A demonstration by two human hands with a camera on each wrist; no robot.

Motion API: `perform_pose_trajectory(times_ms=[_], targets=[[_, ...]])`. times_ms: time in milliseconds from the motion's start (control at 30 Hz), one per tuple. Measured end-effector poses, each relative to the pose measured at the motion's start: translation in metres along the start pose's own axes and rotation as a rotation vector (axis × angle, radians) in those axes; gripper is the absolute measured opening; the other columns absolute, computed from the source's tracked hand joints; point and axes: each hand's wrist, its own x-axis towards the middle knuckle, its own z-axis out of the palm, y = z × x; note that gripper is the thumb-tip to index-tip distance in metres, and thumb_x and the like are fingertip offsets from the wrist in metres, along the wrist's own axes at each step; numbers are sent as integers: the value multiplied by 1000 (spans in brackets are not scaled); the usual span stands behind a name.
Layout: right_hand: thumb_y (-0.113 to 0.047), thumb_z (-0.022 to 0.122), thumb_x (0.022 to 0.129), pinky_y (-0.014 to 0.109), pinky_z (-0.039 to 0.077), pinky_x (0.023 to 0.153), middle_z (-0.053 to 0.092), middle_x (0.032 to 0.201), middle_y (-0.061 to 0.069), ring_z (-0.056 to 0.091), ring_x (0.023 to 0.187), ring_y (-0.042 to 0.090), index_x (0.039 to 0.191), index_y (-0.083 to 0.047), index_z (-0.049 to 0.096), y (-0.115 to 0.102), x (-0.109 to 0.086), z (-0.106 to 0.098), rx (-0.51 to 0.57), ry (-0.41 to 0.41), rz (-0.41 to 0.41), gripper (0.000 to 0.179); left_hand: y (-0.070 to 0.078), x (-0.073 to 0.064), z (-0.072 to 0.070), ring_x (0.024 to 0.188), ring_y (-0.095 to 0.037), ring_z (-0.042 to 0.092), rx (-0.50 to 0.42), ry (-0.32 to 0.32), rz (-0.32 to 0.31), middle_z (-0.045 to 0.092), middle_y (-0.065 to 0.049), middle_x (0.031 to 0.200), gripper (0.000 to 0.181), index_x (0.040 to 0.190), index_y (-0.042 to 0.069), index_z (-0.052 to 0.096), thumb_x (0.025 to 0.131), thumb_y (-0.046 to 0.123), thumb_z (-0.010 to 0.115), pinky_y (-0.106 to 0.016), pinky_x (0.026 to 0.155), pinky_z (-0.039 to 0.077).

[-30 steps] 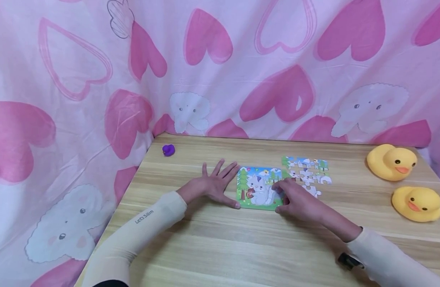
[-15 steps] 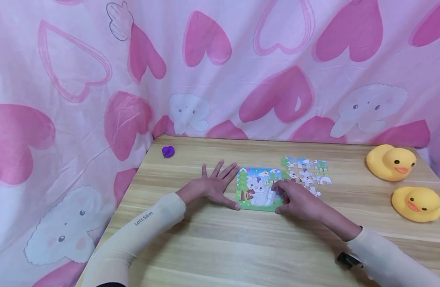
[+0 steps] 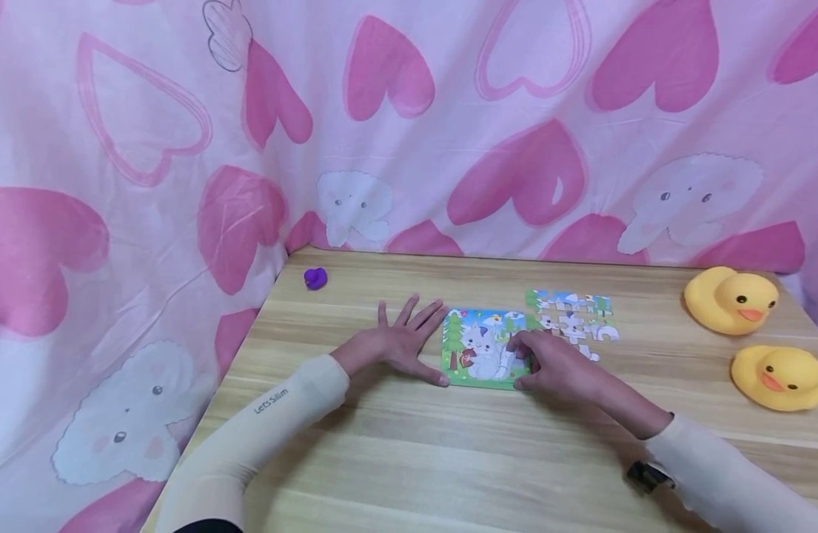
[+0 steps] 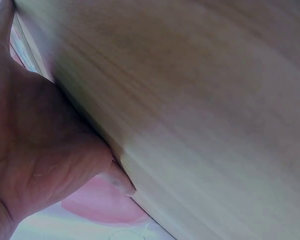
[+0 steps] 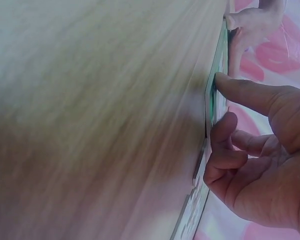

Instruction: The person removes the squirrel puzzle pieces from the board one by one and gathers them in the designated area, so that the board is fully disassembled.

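A square picture puzzle board (image 3: 482,352) with a white squirrel-like animal lies flat on the table between both hands. My left hand (image 3: 402,344) is spread flat on the tabletop at its left, with the thumb at the board's lower left corner. At the board's right side, my right hand (image 3: 555,366) rests its thumb on the lower right corner. Its index fingertip touches the picture higher up. In the right wrist view the right thumb (image 5: 247,95) is straight against the green border, the other fingers are loosely bent, and no piece shows between them.
Several interlocking puzzle pieces (image 3: 571,323) lie behind my right hand, partly joined. Two yellow rubber ducks (image 3: 728,302) stand at the right, and a small purple duck (image 3: 315,278) sits at the back left. A pink heart-patterned curtain (image 3: 409,148) borders the wooden table (image 3: 409,451).
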Motion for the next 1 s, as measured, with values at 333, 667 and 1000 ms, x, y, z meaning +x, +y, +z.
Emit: perform_pose_trajectory(times_ms=[333,667,1000], targets=[[-23,93,82,34,54,83,69,112,3,58,93,18,132,-9,67,2,-1,-2,-57,14,-19,58,1,-3,-2,165,-36,-22,4,8,-1,-22,12,178,134,168,37,-17,74,98,56,-88,115,-9],[-13,88,83,24,48,67,62,106,4,54,80,16,130,-10,65,17,-19,-26,-69,111,-105,53,-1,0,0,165,-34,-24,-23,14,26,-22,13,178,134,168,38,-17,74,97,58,-88,115,-11],[-4,86,83,22,50,64,64,114,9,57,77,7,134,-7,62,56,-51,-60,-82,165,-127,57,-6,0,2,165,-33,-23,-51,24,27,-20,15,178,134,168,40,-15,72,96,61,-87,115,-11]])
